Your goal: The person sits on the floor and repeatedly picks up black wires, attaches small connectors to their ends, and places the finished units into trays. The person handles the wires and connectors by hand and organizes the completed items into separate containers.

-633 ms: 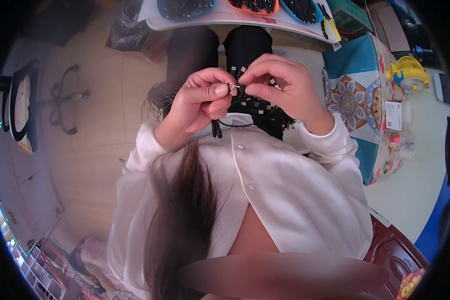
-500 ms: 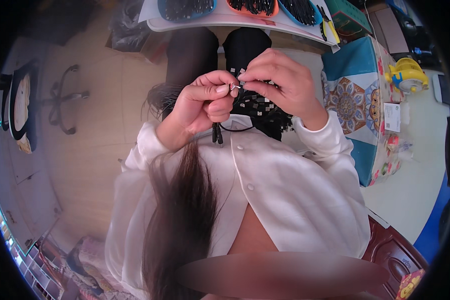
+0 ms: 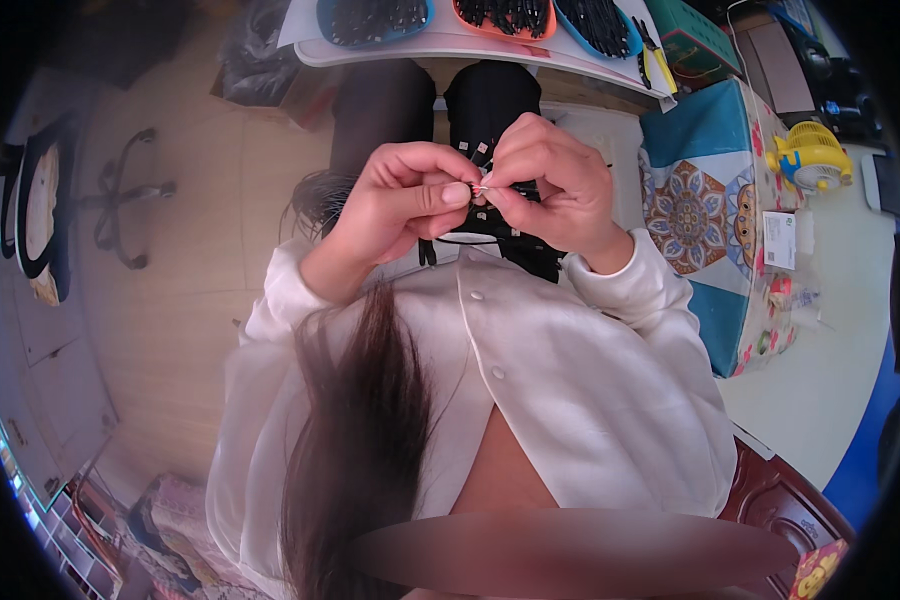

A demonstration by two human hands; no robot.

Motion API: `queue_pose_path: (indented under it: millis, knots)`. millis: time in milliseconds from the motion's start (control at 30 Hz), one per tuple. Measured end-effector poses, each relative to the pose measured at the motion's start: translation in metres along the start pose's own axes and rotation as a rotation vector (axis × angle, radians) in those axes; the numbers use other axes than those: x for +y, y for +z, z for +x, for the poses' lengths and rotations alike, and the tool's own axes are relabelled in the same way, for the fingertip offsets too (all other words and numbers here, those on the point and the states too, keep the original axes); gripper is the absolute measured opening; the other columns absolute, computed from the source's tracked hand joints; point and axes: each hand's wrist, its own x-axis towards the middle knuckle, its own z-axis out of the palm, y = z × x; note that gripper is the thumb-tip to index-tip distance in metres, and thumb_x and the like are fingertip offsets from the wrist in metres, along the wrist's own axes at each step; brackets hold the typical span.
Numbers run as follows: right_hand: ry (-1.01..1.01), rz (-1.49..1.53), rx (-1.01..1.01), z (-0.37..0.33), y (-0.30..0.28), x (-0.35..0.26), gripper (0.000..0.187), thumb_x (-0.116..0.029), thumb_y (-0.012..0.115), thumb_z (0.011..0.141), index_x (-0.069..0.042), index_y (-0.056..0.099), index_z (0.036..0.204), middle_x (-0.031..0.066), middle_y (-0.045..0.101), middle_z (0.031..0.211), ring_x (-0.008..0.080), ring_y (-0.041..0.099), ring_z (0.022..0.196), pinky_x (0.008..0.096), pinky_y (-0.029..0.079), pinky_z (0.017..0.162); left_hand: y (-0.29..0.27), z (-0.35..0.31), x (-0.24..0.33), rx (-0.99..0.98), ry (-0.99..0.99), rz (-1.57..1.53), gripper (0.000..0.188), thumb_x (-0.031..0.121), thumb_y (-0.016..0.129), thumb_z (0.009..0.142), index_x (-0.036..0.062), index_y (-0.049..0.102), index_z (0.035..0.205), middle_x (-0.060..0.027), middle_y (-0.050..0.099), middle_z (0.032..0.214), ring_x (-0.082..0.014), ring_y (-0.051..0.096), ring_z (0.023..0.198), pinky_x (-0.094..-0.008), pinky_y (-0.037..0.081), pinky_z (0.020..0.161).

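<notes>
Above my lap my hands meet at the stripped end of a thin black cable, where fine red and pale wires show. My left hand is closed, pinching the cable end between thumb and forefinger. From the other side my right hand pinches the tips of the wires. Part of the cable hangs in a loop below my hands, and dark plug ends dangle under my left palm. A heap of black cables with small pale square ends lies on my lap, partly hidden by my right hand.
Ahead stands a white table with a blue tray, an orange tray and another blue tray of black parts. Yellow-handled pliers lie beside them. To my right are a patterned cloth-covered box and a yellow fan.
My right hand has moved slightly left and down, its fingertips now on the wires. My left fingers have loosened from a fist-like curl, and the wire ends sit closer between both hands.
</notes>
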Motion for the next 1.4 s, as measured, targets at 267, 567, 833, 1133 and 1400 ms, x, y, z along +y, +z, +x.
queue_pose_path:
  millis: [267,567,833,1133,1400]
  knots:
    - [-0.094,-0.247,-0.026,0.016,-0.013,-0.004,0.026,-0.016,0.082,0.068,-0.01,0.07,0.09,0.0014,0.062,0.094,0.0217,0.055,0.087,0.0311,0.047,0.074,0.016,-0.001,0.023,0.126,0.235,0.729,0.008,-0.003,0.062,0.09,-0.0055,0.067,0.095,-0.0032,0.062,0.075,-0.0057,0.05,0.06,-0.0214,0.04,0.051]
    - [-0.205,-0.479,0.147,0.028,-0.016,0.015,0.024,-0.016,0.081,0.066,-0.008,0.067,0.083,0.0028,0.06,0.093,0.0235,0.052,0.086,0.0315,0.045,0.072,0.026,0.028,0.039,0.111,0.566,1.332,0.011,-0.006,0.067,0.08,-0.0053,0.067,0.091,-0.0116,0.06,0.067,-0.0177,0.055,0.053,-0.0267,0.044,0.05]
    - [-0.012,-0.238,0.317,0.022,-0.04,0.04,0.041,-0.034,0.065,0.09,0.004,0.067,0.106,0.0132,0.055,0.109,0.0211,0.051,0.095,0.0289,0.044,0.077,0.037,0.054,0.067,0.235,0.658,1.423,0.01,-0.007,0.065,0.082,-0.0051,0.066,0.092,-0.0107,0.063,0.069,-0.0165,0.059,0.057,-0.0258,0.046,0.053]
    - [0.429,-0.106,0.439,-0.034,-0.022,0.111,0.018,-0.009,0.056,0.095,0.002,0.068,0.088,0.0105,0.059,0.092,0.0201,0.059,0.078,0.0285,0.047,0.069,0.015,0.167,0.161,0.297,0.417,1.639,0.014,0.009,0.066,0.085,-0.0002,0.07,0.095,-0.0084,0.065,0.067,-0.012,0.062,0.059,-0.0263,0.048,0.058]
    - [0.58,-0.051,0.367,-0.061,-0.011,0.139,0.01,-0.004,0.061,0.086,0.001,0.068,0.079,0.0114,0.059,0.086,0.0253,0.059,0.072,0.0322,0.048,0.065,-0.1,0.279,0.184,0.029,0.238,2.335,0.016,0.007,0.059,0.086,0.0073,0.068,0.099,-0.0157,0.067,0.086,-0.0359,0.065,0.081,-0.0425,0.052,0.073]
